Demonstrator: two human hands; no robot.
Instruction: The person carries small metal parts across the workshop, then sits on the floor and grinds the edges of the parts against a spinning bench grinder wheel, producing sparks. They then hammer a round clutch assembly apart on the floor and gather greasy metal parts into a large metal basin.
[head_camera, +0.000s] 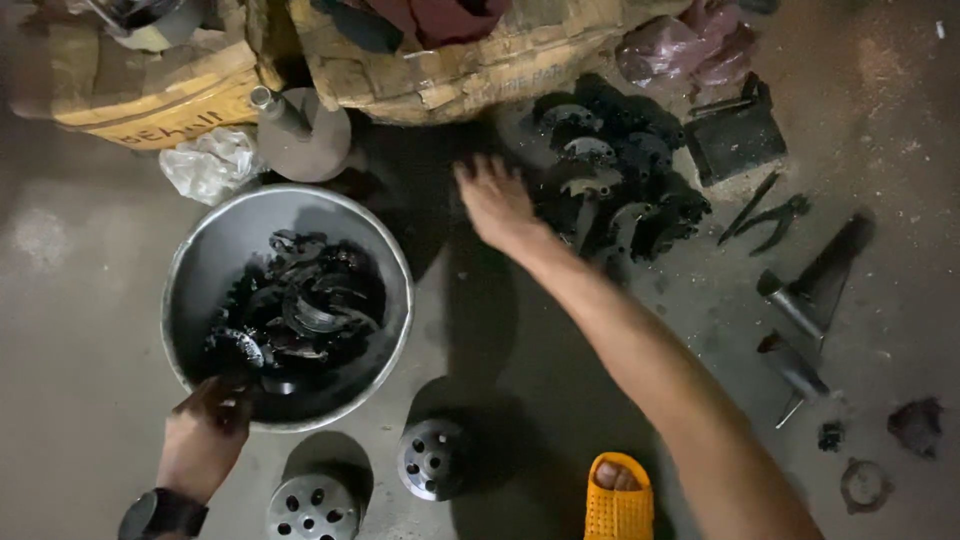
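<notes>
view looking straight down at a grimy concrete floor (80, 300). at the far left, the left hand (208, 425), with a dark watch on its wrist, rests on the near rim of a round metal basin (185, 270), fingers curled over the edge; whether they pinch one of the pieces inside cannot be told. the basin holds a tangle of black oily metal parts (300, 310), curved plates and toothed rings, lying just ahead of that hand. in front of the basin, nearer the viewer, sit two round drilled metal hubs (312, 508) side by side. moving right, the right arm stretches diagonally up and away from the body, long axis running from lower right to upper centre, ending in the right hand (497, 203), palm down, fingers spread and empty. it hovers just left of a loose heap of dark curved parts (620, 180) on the floor (the nearest pieces lie right beside its fingers). an orange sandal (618, 500) shows below. pliers and black tools (770, 215) lie farther right.
</notes>
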